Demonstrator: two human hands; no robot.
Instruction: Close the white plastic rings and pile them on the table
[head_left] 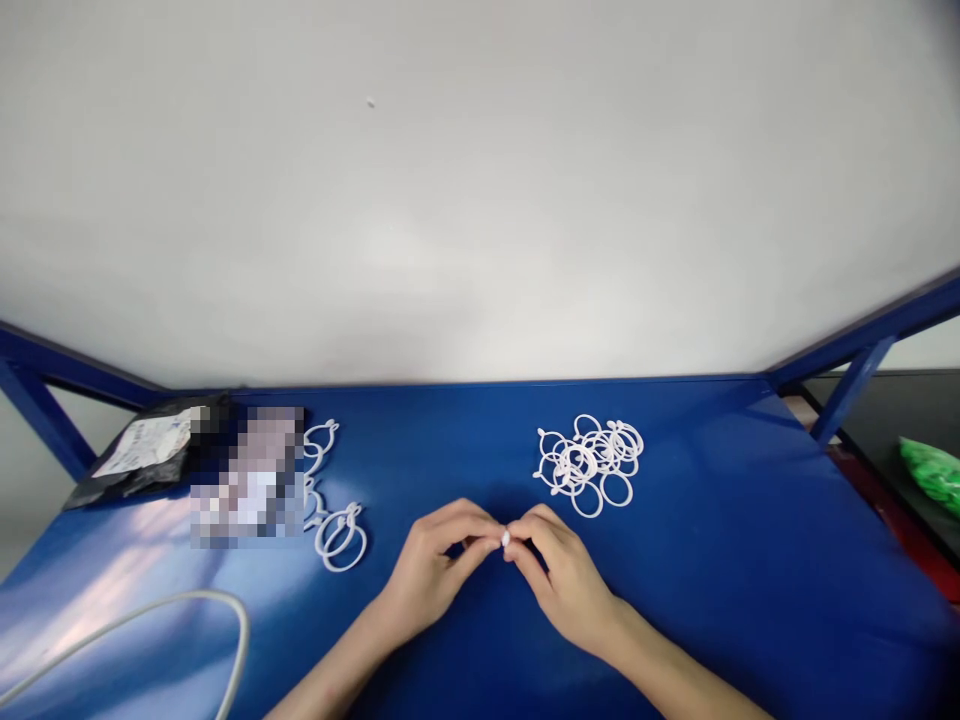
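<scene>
Between my two hands, near the middle of the blue tabletop, is a small white piece; most of it is hidden by fingertips. My left hand pinches it from the left with thumb and forefinger. From the other side my right hand grips it the same way, and the fingertips of both hands nearly meet. A pile of white rings with small eyelets lies beyond my right hand. Several more white rings lie to the left of my left hand, some overlapping.
At the far left lies a black plastic package with a white label, beside a pixelated patch. A pale cable curves across the front left. Blue frame bars and a white wall bound the table. Something bright green sits at right.
</scene>
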